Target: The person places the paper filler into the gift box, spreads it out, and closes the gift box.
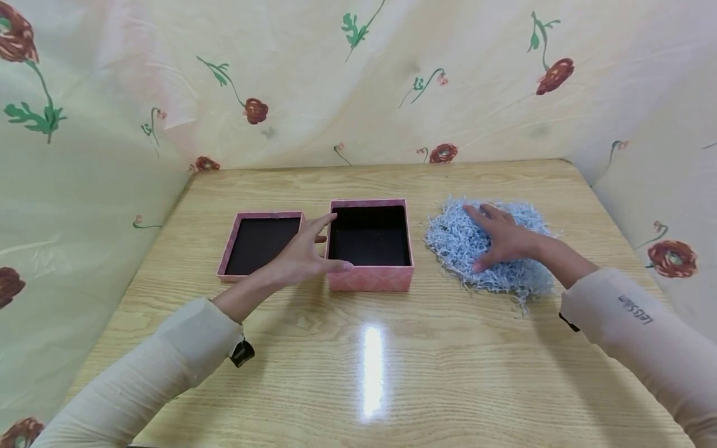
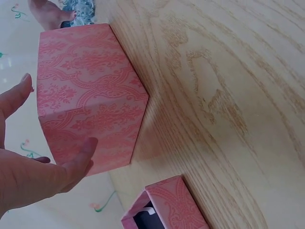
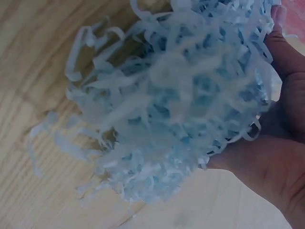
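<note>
An open pink patterned box point(image 1: 371, 279) with a black inside stands upright in the middle of the wooden table. My left hand point(image 1: 302, 254) is at its left side, fingers spread, the index fingertip near the back left corner and the thumb near the front rim. In the left wrist view, the fingers lie right beside the wall of the box point(image 2: 90, 71). My right hand point(image 1: 503, 240) rests on a heap of pale blue shredded paper point(image 1: 455, 246), its fingers spread over the strands. The right wrist view has the shredded paper point(image 3: 176, 109) covering part of the fingers.
Left of the box lies a shallow pink lid point(image 1: 257, 239), its black inside facing up. A flower-printed sheet point(image 1: 313, 81) hangs behind the table point(image 1: 313, 373) and along both its sides. Loose paper strands point(image 1: 522, 302) trail off the heap's front edge.
</note>
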Demonstrator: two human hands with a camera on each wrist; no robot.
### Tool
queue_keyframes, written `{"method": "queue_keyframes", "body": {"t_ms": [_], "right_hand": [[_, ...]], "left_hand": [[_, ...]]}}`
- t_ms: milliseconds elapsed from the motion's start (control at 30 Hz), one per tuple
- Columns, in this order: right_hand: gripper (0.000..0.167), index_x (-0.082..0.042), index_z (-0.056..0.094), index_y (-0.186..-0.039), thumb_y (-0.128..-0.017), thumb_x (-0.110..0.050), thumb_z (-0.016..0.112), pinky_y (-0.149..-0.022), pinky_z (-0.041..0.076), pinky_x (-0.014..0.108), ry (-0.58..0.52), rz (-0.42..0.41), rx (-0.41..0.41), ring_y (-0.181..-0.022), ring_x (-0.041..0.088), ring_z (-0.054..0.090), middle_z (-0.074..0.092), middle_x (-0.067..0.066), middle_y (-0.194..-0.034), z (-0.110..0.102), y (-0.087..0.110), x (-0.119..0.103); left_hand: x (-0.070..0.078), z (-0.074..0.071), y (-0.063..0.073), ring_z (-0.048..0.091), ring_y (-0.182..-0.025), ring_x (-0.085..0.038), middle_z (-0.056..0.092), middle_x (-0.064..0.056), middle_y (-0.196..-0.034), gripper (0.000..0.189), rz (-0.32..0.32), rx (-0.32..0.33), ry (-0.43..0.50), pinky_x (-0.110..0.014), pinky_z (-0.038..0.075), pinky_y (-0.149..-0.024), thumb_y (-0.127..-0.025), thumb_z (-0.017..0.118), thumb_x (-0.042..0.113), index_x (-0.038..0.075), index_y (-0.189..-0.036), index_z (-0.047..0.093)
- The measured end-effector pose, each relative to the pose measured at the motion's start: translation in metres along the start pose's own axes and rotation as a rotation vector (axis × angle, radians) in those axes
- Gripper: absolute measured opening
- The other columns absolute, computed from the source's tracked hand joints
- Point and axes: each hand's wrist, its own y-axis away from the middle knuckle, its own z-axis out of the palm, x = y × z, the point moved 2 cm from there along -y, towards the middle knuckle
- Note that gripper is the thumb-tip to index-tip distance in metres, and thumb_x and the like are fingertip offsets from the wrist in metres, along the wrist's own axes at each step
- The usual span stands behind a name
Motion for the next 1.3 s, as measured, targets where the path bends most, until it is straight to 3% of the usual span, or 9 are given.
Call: {"method": "queue_keyframes", "body": {"t_ms": [200, 533, 700, 967, 1300], "right_hand": [[0.127, -0.013, -0.003, -0.155, -0.068, -0.04, 0.086, -0.092, 0.012, 0.08, 0.028, 0.013, -0.008, -0.133, 0.062, -0.004, -0.004, 0.035, -0.151, 0.004, 0.0, 0.0], [0.108, -0.006, 0.011, -0.154, -0.074, -0.014, 0.083, -0.088, 0.028, 0.075, 0.1, -0.012, 0.034, -0.128, 0.061, 0.012, 0.01, 0.036, -0.145, 0.007, -0.003, 0.002], [0.096, -0.004, 0.023, -0.151, -0.075, -0.011, 0.082, -0.08, 0.034, 0.072, 0.153, -0.014, 0.072, -0.12, 0.054, 0.027, 0.024, 0.033, -0.138, 0.007, -0.004, 0.002], [0.078, 0.001, 0.039, -0.144, -0.076, -0.007, 0.078, -0.067, 0.043, 0.053, 0.178, -0.069, 0.123, -0.107, 0.045, 0.04, 0.038, 0.029, -0.126, 0.008, -0.006, 0.007], [0.063, 0.009, 0.049, -0.134, -0.077, 0.001, 0.074, -0.079, 0.046, 0.055, 0.1, -0.089, 0.158, -0.105, 0.044, 0.049, 0.046, 0.031, -0.12, 0.005, -0.008, 0.01]], "left_hand": [[-0.002, 0.001, 0.001, 0.028, -0.14, -0.031, 0.019, -0.006, -0.158, 0.101, -0.012, -0.006, -0.003, -0.052, 0.036, -0.105, -0.076, 0.083, 0.023, 0.016, -0.154, 0.019], [-0.005, 0.0, 0.001, 0.038, -0.133, -0.033, 0.021, -0.011, -0.157, 0.102, -0.01, -0.012, 0.041, -0.048, 0.045, -0.096, -0.077, 0.083, 0.023, 0.014, -0.155, 0.017], [-0.007, 0.0, 0.0, 0.039, -0.132, -0.035, 0.021, -0.011, -0.156, 0.102, -0.017, -0.015, 0.069, -0.048, 0.047, -0.095, -0.077, 0.083, 0.022, 0.016, -0.155, 0.017], [-0.006, -0.001, -0.001, 0.035, -0.135, -0.033, 0.02, -0.009, -0.157, 0.102, -0.035, -0.025, 0.065, -0.05, 0.043, -0.099, -0.077, 0.083, 0.02, 0.017, -0.155, 0.017], [-0.006, -0.002, -0.002, 0.036, -0.134, -0.033, 0.02, -0.01, -0.157, 0.101, -0.048, -0.029, 0.073, -0.048, 0.044, -0.099, -0.077, 0.083, 0.019, 0.018, -0.155, 0.017]]}}
